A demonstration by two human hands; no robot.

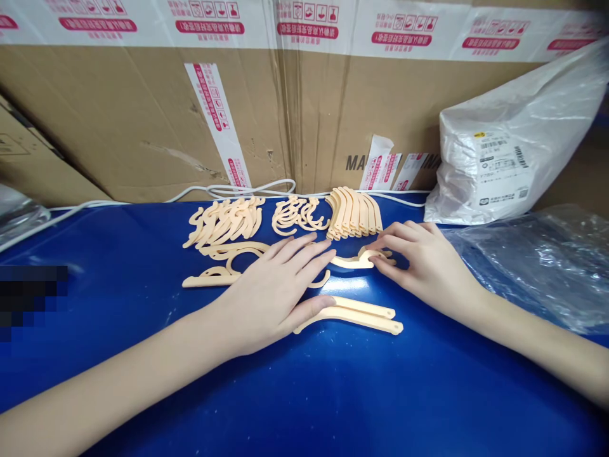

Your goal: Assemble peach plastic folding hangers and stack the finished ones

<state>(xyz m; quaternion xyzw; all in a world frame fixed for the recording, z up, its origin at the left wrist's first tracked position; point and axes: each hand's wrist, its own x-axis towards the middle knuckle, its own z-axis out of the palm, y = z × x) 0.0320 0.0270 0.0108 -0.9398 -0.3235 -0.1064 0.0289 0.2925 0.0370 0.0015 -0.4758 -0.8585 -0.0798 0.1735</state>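
Observation:
My left hand (280,292) lies over several beige plastic pieces, its fingers stretched out; the thumb reaches the end of two long hanger arms (366,317) lying side by side. My right hand (419,257) pinches a beige hanger arm (352,261) by its right end, thumb against fingertips. Partly under my left hand are a curved hook (238,255) and more beige arms (209,280). Behind my hands lie a heap of short curved arms (228,220), a small pile of hooks (290,216) and a neat row of long arms (354,212).
The blue tabletop (361,393) runs back to large cardboard boxes (143,114). A white cable (266,189) trails along the boxes' base. At the right stand a white plastic parcel bag (499,146) and crumpled clear plastic (537,266). A pixelated dark patch is at the left edge.

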